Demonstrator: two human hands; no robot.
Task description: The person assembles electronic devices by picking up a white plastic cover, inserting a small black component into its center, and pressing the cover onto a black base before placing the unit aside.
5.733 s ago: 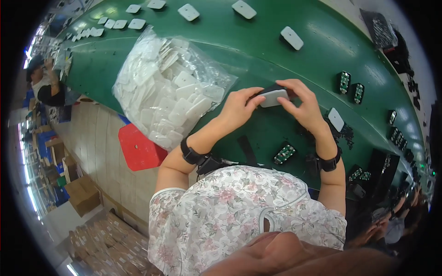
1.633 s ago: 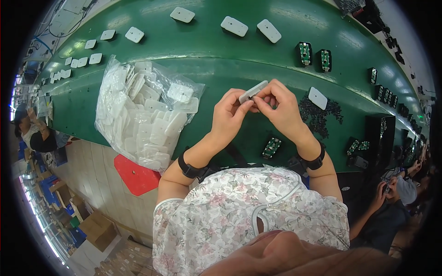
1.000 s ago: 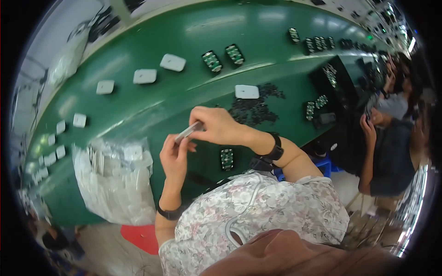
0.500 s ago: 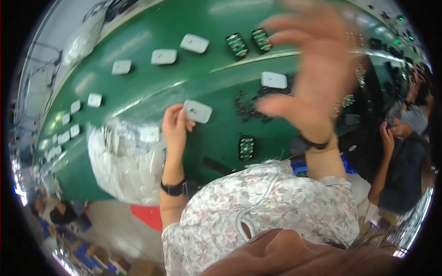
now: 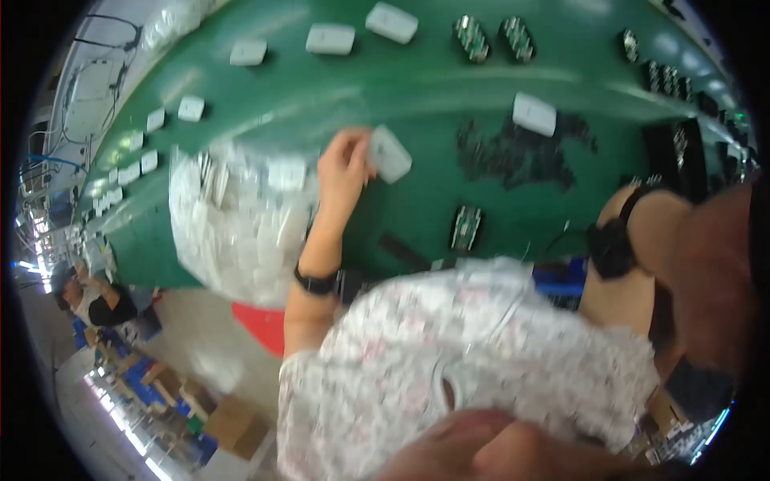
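Observation:
My left hand (image 5: 345, 164) is closed on the edge of a white plastic cover (image 5: 391, 155), held over the green bench. Close to the camera at the right, my right hand (image 5: 710, 256) is smeared by motion, and its fingers cannot be made out. Right of the held cover lies a spread of small black parts (image 5: 521, 152) with another white cover (image 5: 534, 115) on its far edge. In front of me sits a circuit board in a black housing (image 5: 466, 228). Left of my left arm, a clear plastic bag (image 5: 233, 248) is full of white covers.
White covers (image 5: 330, 38) stand in a loose row along the far and left bench. Two circuit boards (image 5: 472, 38) lie at the back, with more black units (image 5: 666, 80) at the far right. A dark strip (image 5: 403, 250) lies nearby. Another person (image 5: 96, 297) is at the left.
My right hand has swung from over the black parts to the right and nearer the camera. My left hand still grips the white cover, now tilted more. The whole view has shifted.

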